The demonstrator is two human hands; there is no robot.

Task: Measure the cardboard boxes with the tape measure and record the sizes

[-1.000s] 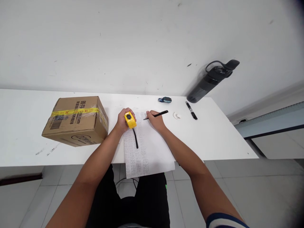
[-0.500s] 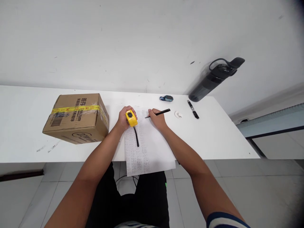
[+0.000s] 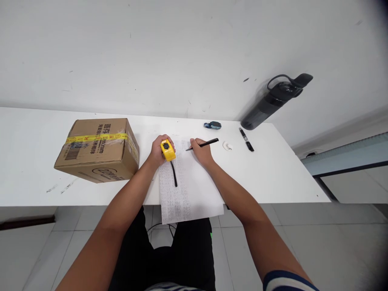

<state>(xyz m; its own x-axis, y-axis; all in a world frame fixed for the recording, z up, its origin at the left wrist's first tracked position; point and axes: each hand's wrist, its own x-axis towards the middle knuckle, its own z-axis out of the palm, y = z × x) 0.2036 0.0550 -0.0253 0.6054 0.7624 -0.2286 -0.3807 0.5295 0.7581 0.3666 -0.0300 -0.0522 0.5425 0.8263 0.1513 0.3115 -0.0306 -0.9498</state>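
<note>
My left hand (image 3: 157, 150) is closed around a yellow tape measure (image 3: 168, 150), whose black wrist strap (image 3: 174, 174) dangles down over the sheet. In my right hand (image 3: 202, 152) is a black pen (image 3: 209, 142), its tip at the upper part of the paper (image 3: 203, 190). The sheet lies between my forearms and carries dense rows of small marks on its left part. Its lower edge hangs past the table's front edge. My right hand rests on the paper's right side, and the left hand is at its upper left corner.
On the white table (image 3: 273, 178), a taped cardboard box (image 3: 97, 151) stands left of my left forearm. To the right are a small blue-black object (image 3: 213, 125), a white curled piece (image 3: 227, 146), a black marker (image 3: 246, 139) and a dark water bottle (image 3: 269, 105) by the wall.
The pen and my right hand have shifted very slightly to the right. My left hand keeps its hold on the tape measure in nearly the same place.
</note>
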